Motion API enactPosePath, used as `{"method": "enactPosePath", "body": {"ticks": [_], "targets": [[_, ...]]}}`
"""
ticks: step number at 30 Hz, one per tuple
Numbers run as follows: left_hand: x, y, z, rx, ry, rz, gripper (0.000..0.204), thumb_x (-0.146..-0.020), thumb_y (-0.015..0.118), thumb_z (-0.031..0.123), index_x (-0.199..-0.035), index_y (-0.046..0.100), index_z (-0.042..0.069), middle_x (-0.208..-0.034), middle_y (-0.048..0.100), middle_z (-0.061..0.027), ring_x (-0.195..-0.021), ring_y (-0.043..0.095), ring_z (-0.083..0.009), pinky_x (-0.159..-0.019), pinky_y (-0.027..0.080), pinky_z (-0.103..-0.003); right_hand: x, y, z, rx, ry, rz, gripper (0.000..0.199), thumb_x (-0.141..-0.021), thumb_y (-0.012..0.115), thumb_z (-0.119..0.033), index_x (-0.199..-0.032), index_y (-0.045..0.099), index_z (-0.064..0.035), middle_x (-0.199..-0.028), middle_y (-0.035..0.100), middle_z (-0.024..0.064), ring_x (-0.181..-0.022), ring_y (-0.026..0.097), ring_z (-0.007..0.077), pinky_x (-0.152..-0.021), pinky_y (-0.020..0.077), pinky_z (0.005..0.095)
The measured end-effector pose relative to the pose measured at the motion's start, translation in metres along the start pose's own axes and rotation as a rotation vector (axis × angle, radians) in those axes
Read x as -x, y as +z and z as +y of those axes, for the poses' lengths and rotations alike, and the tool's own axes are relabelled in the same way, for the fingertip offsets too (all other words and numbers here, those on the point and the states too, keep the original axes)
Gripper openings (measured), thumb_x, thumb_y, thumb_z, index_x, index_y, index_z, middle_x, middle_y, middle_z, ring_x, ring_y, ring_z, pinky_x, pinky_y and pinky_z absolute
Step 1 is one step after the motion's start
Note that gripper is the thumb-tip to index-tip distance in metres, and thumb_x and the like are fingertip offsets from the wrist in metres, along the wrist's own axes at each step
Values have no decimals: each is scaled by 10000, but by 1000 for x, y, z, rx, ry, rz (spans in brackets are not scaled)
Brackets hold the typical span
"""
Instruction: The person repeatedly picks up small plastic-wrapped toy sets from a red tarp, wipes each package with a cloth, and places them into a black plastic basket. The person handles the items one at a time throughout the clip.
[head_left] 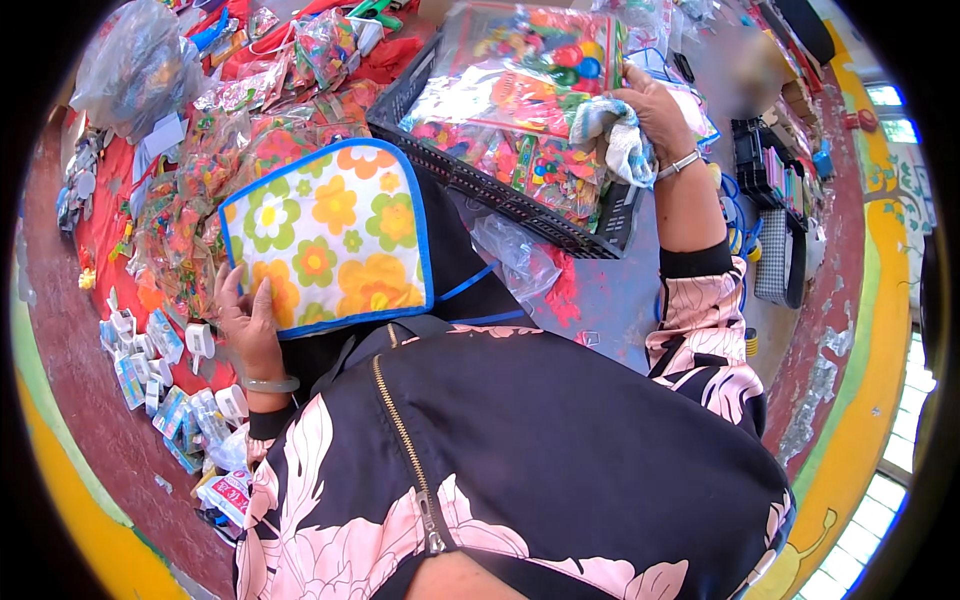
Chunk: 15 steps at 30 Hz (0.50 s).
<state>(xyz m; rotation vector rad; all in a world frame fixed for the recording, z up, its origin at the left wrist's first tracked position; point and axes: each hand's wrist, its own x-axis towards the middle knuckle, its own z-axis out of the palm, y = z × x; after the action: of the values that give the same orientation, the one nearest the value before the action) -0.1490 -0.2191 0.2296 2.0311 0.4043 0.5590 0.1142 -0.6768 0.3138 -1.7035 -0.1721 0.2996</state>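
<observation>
My right hand (655, 115) is closed on a crumpled blue-and-white cloth (615, 135) at the side of a black plastic crate (470, 175). Its fingers also touch the edge of a clear plastic bag (535, 65) of colourful small toys; whether they grip the bag is hard to tell. This bag lies over other packets in the crate. On my lap is a flowered fabric panel (335, 235) with blue edging, on black cloth. My left hand (250, 325) rests by its lower left edge, fingers apart, holding nothing visible.
Heaped packets of colourful small items (190, 215) cover the red cloth on the left. A big clear bag (140, 70) stands behind them. White plastic articles in packs (150, 360) lie nearer left. Black baskets (770, 170) stand on the right, and a crumpled clear bag (515, 255) lies below the crate.
</observation>
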Motion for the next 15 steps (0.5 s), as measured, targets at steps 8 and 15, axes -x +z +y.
{"method": "enactPosePath", "body": {"ticks": [8, 15], "targets": [[-5, -4, 14, 323, -408, -78, 531, -820, 674, 67, -1276, 424, -40, -1207, 508, -105, -1063, 512, -158, -918, 416, -281, -18, -45, 148, -361, 167, 16, 355, -763, 602, 49, -1111, 562, -10, -987, 657, 81, -827, 654, 167, -731, 539, 299], [-7, -9, 12, 294, -358, -129, 504, -836, 642, 32, -1288, 428, -35, -1151, 553, -82, -1007, 543, -149, -892, 434, -272, 37, -138, 333, -97, 376, 207, 323, -822, 560, -111, -1131, 574, -18, -1006, 654, 102, -921, 626, 217, -799, 488, 303]]}}
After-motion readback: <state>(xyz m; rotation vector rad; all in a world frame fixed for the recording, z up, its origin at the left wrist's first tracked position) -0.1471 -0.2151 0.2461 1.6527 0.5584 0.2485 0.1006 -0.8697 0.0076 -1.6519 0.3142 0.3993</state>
